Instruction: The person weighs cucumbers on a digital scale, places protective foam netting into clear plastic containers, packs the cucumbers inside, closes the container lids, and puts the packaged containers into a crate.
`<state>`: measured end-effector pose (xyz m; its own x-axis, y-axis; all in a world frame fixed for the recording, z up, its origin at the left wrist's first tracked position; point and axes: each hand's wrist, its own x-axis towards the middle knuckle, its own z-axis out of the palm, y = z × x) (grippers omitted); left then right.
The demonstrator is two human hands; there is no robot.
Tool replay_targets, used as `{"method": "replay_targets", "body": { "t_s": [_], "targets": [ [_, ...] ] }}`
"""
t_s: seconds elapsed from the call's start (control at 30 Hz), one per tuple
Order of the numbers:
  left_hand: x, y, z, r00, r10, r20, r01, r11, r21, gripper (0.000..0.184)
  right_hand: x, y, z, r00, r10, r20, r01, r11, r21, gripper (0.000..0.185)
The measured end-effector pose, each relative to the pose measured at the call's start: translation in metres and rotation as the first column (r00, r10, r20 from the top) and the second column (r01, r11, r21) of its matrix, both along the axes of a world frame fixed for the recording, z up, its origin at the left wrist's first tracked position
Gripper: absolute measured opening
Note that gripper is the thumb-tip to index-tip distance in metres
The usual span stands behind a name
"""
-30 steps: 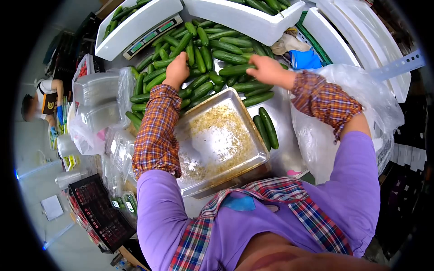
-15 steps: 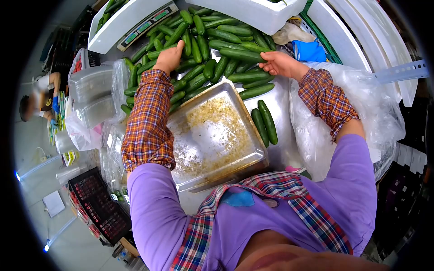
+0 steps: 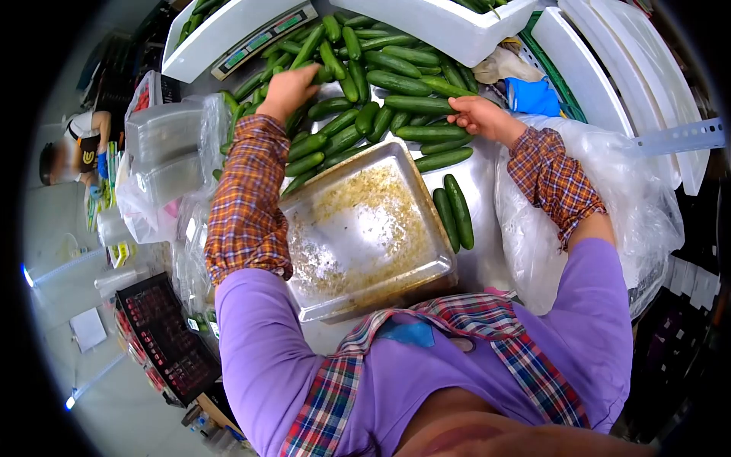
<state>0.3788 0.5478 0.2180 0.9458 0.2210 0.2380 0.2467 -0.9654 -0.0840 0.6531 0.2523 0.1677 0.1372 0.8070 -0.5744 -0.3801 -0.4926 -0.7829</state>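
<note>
A heap of green cucumbers (image 3: 396,62) covers the back of the metal table. My left hand (image 3: 290,91) is over the heap's left side, its fingers bent down among cucumbers; what they grip, if anything, is hidden. My right hand (image 3: 481,117) pinches the right end of a cucumber (image 3: 418,105) lying across the pile. In front of the heap sits a metal tray (image 3: 444,266) with yellowish bits stuck on its bottom. Two cucumbers (image 3: 459,211) lie side by side to the right of the tray.
White foam boxes (image 3: 461,34) and a scale (image 3: 263,42) stand behind the heap. Clear plastic bags (image 3: 586,206) are at the right, near a blue cloth (image 3: 532,97). Plastic containers (image 3: 164,148) sit at the left. Farther left, a co-worker (image 3: 80,148) wears blue gloves.
My left hand has moved left and down across the heap since the earliest frame. My right hand has shifted slightly right, and the cucumber at its fingers has changed. The view has moved slightly.
</note>
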Motion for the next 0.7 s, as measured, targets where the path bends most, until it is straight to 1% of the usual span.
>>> {"method": "replay_targets", "body": {
  "t_s": [0.03, 0.07, 0.1, 0.13, 0.17, 0.2, 0.27, 0.33, 0.37, 0.4, 0.43, 0.47, 0.5, 0.53, 0.6, 0.63, 0.67, 0.7],
  "targets": [
    [-0.001, -0.005, 0.014, 0.991, 0.124, 0.057, -0.120, 0.991, -0.064, 0.039, 0.003, 0.000, -0.002, 1.000, 0.017, -0.004, -0.017, 1.000, 0.018, 0.024],
    [-0.002, -0.004, 0.021, 0.965, 0.168, 0.200, -0.150, 0.983, -0.104, 0.041, 0.002, -0.001, 0.001, 1.000, 0.026, -0.001, -0.026, 0.999, 0.033, 0.023],
    [-0.006, -0.001, 0.031, 0.941, 0.264, 0.211, -0.187, 0.927, -0.325, 0.040, 0.000, -0.001, 0.003, 1.000, 0.027, 0.001, -0.027, 0.999, 0.041, 0.023],
    [-0.011, 0.002, 0.041, 0.912, 0.359, 0.201, -0.207, 0.823, -0.529, 0.041, -0.001, -0.001, 0.006, 1.000, 0.027, 0.003, -0.027, 0.998, 0.051, 0.022],
    [-0.017, -0.004, 0.050, 0.885, 0.441, 0.148, -0.158, 0.585, -0.796, 0.041, -0.003, 0.001, 0.009, 0.999, 0.032, 0.003, -0.032, 0.997, 0.070, 0.022],
    [-0.026, -0.030, 0.076, 0.852, 0.523, 0.022, -0.227, 0.407, -0.885, 0.038, -0.004, 0.002, 0.012, 0.999, 0.037, 0.001, -0.037, 0.996, 0.083, 0.022],
    [-0.048, -0.036, 0.078, 0.839, 0.529, -0.130, -0.264, 0.187, -0.946, 0.038, -0.009, 0.005, 0.019, 0.999, 0.026, 0.022, -0.028, 0.995, 0.099, 0.023],
    [-0.062, -0.053, 0.074, 0.795, 0.546, -0.265, -0.467, 0.273, -0.841, 0.043, -0.012, 0.007, 0.020, 0.997, 0.054, 0.049, -0.059, 0.993, 0.107, 0.024],
    [-0.065, -0.063, 0.074, 0.795, 0.535, -0.287, -0.500, 0.309, -0.809, 0.050, -0.012, 0.008, 0.020, 0.995, 0.063, 0.072, -0.070, 0.992, 0.103, 0.024],
    [-0.066, -0.062, 0.059, 0.756, 0.592, -0.278, -0.538, 0.320, -0.780, 0.056, -0.013, 0.010, 0.019, 0.993, 0.072, 0.097, -0.082, 0.991, 0.101, 0.024],
    [-0.065, -0.055, 0.039, 0.732, 0.637, -0.243, -0.585, 0.404, -0.703, 0.054, -0.013, 0.012, 0.018, 0.989, 0.082, 0.120, -0.094, 0.991, 0.098, 0.024],
    [-0.063, -0.049, 0.020, 0.709, 0.676, -0.201, -0.628, 0.476, -0.616, 0.053, -0.014, 0.012, 0.018, 0.987, 0.078, 0.138, -0.092, 0.991, 0.094, 0.024],
    [-0.054, -0.061, 0.017, 0.753, 0.657, 0.031, -0.601, 0.705, -0.376, 0.045, -0.014, 0.013, 0.017, 0.985, 0.075, 0.156, -0.090, 0.992, 0.088, 0.023],
    [-0.043, -0.076, 0.015, 0.775, 0.605, 0.183, -0.590, 0.796, -0.133, 0.037, -0.019, 0.008, 0.018, 0.983, 0.066, 0.174, -0.080, 0.994, 0.078, 0.023],
    [-0.011, -0.095, 0.017, 0.872, 0.398, 0.285, -0.389, 0.917, -0.091, 0.031, -0.020, 0.008, 0.013, 0.947, 0.091, 0.307, -0.125, 0.988, 0.094, 0.022],
    [0.006, -0.098, 0.010, 0.904, 0.384, 0.189, -0.363, 0.922, -0.135, 0.028, -0.023, 0.007, 0.012, 0.930, 0.092, 0.356, -0.139, 0.984, 0.108, 0.022],
    [0.025, -0.099, 0.002, 0.929, 0.359, 0.091, -0.339, 0.923, -0.181, 0.025, -0.023, 0.008, 0.010, 0.916, 0.109, 0.386, -0.153, 0.985, 0.085, 0.024],
    [0.041, -0.103, -0.004, 0.921, 0.389, -0.026, -0.389, 0.914, -0.117, 0.025, -0.025, 0.008, 0.005, 0.882, 0.071, 0.465, -0.122, 0.989, 0.082, 0.027]
  ]
}}
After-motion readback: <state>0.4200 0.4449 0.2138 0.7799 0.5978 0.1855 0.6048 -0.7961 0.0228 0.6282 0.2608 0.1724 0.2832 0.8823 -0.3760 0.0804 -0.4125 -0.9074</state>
